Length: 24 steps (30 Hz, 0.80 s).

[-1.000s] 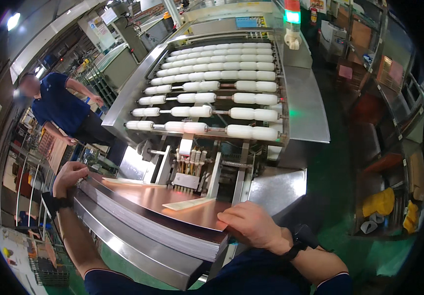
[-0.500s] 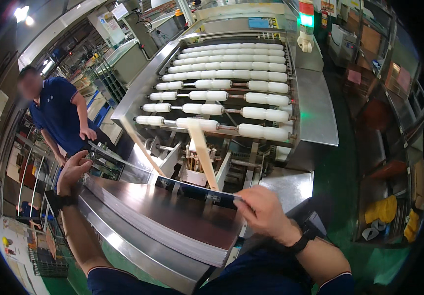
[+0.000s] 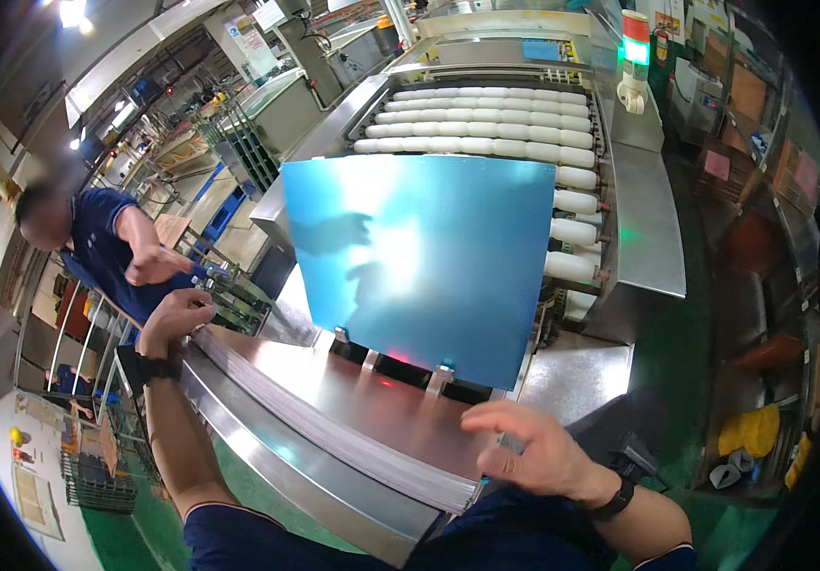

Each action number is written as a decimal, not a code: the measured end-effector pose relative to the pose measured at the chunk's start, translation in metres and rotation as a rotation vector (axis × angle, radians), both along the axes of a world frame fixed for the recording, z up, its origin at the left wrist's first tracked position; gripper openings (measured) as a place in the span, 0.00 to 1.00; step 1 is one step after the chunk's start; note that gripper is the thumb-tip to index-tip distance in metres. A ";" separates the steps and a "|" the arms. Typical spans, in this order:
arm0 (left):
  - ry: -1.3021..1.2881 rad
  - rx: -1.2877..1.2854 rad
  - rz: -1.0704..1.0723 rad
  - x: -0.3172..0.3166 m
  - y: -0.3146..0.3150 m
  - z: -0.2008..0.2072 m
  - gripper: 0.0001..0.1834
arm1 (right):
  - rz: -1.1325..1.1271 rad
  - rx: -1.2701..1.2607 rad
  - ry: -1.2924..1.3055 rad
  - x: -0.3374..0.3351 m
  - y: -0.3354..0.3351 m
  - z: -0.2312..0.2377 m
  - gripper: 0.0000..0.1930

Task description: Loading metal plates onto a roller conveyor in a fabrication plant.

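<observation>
A stack of thin sheets (image 3: 334, 414) with a shiny reddish-brown top lies in front of me on a metal table. At its far left corner is my left hand (image 3: 177, 319), fingers loosely bent and thumb apart, gripping nothing that I can see. My right hand (image 3: 543, 452) hovers by the stack's right end, empty, its fingers spread. Beyond the stack a glossy blue sheet (image 3: 429, 266) leans over the white rollers (image 3: 486, 128), reflecting hand shapes. Its lower edge meets small metal clips (image 3: 441, 378) at the stack's far edge.
A roller machine with a broad metal side cover (image 3: 643, 219) fills the middle. A signal lamp (image 3: 634, 57) rises at its far right. On the left another person (image 3: 115, 247) in a dark blue shirt stands close to my left hand. Shelves (image 3: 762, 333) line the right side.
The blue sheet now covers the nearer rollers, where two pale swinging bars were visible before. My right hand has left the stack's far edge and opened. The other person's arm is raised nearer my left hand.
</observation>
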<state>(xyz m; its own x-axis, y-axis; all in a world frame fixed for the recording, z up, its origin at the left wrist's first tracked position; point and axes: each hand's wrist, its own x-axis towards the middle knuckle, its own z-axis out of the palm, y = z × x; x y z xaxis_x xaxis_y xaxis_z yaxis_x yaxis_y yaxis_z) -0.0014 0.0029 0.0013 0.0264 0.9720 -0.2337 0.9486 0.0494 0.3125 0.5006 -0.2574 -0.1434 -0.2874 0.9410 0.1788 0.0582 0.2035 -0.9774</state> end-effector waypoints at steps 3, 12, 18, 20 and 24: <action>-0.297 -0.129 -0.094 0.010 0.001 0.006 0.19 | 0.083 -0.136 0.070 -0.011 -0.008 0.015 0.20; -0.075 -0.028 0.022 0.002 0.001 0.004 0.33 | 0.138 -0.239 0.153 -0.010 0.000 0.029 0.12; -0.158 -0.077 0.012 -0.029 0.013 -0.012 0.34 | 0.104 -0.283 0.172 -0.011 0.002 0.031 0.12; -0.158 -0.046 -0.014 -0.024 0.015 -0.013 0.31 | 0.092 -0.287 0.202 -0.010 0.002 0.031 0.12; 0.059 0.041 -0.070 -0.039 0.017 -0.017 0.27 | 0.109 -0.305 0.225 -0.011 0.004 0.031 0.12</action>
<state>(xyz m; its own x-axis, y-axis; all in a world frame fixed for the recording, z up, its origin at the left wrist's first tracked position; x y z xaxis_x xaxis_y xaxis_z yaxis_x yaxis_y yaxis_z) -0.0403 0.0203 -0.0154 0.0818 0.9770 -0.1970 0.9660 -0.0291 0.2569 0.4900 -0.2537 -0.1123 -0.3740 0.9268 -0.0350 -0.1699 -0.1056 -0.9798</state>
